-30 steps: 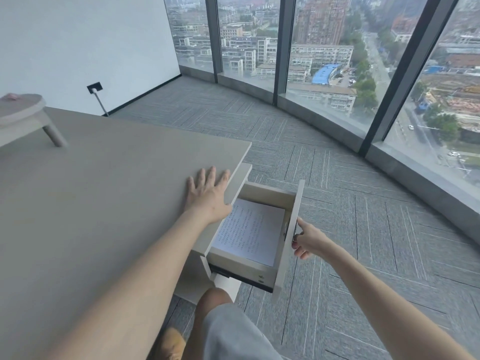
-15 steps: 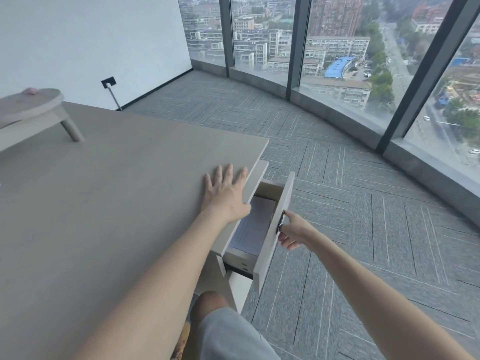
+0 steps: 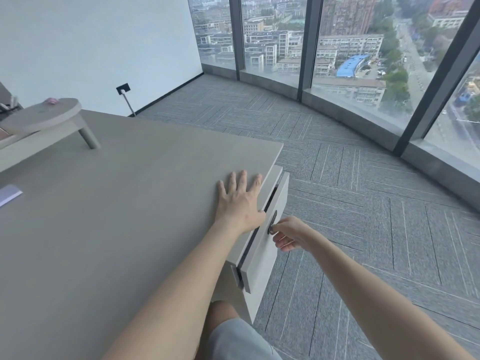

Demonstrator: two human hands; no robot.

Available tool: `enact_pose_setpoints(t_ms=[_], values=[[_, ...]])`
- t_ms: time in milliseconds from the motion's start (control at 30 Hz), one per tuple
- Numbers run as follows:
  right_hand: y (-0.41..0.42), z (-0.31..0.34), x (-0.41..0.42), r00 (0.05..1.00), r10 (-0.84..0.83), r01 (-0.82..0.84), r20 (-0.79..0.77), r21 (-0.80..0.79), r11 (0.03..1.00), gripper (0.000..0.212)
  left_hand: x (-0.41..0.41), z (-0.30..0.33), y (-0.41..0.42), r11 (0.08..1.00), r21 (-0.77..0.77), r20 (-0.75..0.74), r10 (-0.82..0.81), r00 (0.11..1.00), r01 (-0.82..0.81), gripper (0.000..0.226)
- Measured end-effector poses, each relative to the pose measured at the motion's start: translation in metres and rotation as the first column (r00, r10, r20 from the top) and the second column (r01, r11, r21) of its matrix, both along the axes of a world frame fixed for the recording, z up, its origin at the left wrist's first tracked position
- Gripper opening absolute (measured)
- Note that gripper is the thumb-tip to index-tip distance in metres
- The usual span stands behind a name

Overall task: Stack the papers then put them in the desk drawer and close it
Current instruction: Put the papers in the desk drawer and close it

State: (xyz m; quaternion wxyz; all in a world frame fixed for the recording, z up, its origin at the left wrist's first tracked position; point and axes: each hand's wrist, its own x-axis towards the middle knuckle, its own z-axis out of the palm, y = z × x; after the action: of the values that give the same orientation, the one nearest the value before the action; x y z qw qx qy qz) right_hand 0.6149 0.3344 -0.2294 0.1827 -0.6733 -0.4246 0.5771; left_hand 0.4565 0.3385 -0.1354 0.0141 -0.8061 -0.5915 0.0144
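Observation:
The desk drawer (image 3: 262, 252) sits under the right edge of the grey desk (image 3: 117, 216), pushed in almost flush, with only a narrow dark gap showing. The papers inside it are hidden. My left hand (image 3: 240, 203) lies flat on the desktop by the edge, fingers spread, holding nothing. My right hand (image 3: 289, 233) is at the drawer front, fingers curled at its dark handle (image 3: 272, 220).
A round-topped riser (image 3: 44, 116) on short legs stands at the desk's far left, with a small pink object on it. A pale sheet edge (image 3: 9, 194) shows at the left border. Grey carpet and curved floor-to-ceiling windows lie to the right. My knee is below the drawer.
The drawer has gone from wide open, papers visible, to nearly shut, pushed in by my right hand. My left hand stayed flat on the desk.

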Motion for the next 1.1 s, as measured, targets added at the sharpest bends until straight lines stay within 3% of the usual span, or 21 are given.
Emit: enact_pose_setpoints(t_ms=[833, 967, 1100], values=[[0.023, -0.012, -0.024, 0.995, 0.103, -0.103, -0.017, -0.009, 0.995, 0.018, 0.002, -0.001, -0.001, 1.0, -0.005, 0.0, 0.012, 1.0, -0.012, 0.092], [0.024, -0.01, -0.023, 0.981, 0.153, -0.159, 0.119, 0.037, 0.987, 0.013, 0.002, -0.001, -0.002, 1.0, -0.006, 0.01, 0.012, 1.0, -0.012, 0.092], [0.022, 0.002, -0.023, 0.905, 0.215, -0.283, 0.368, 0.141, 0.949, 0.02, -0.001, 0.0, -0.004, 1.0, -0.02, 0.018, 0.013, 1.0, -0.013, 0.089]])
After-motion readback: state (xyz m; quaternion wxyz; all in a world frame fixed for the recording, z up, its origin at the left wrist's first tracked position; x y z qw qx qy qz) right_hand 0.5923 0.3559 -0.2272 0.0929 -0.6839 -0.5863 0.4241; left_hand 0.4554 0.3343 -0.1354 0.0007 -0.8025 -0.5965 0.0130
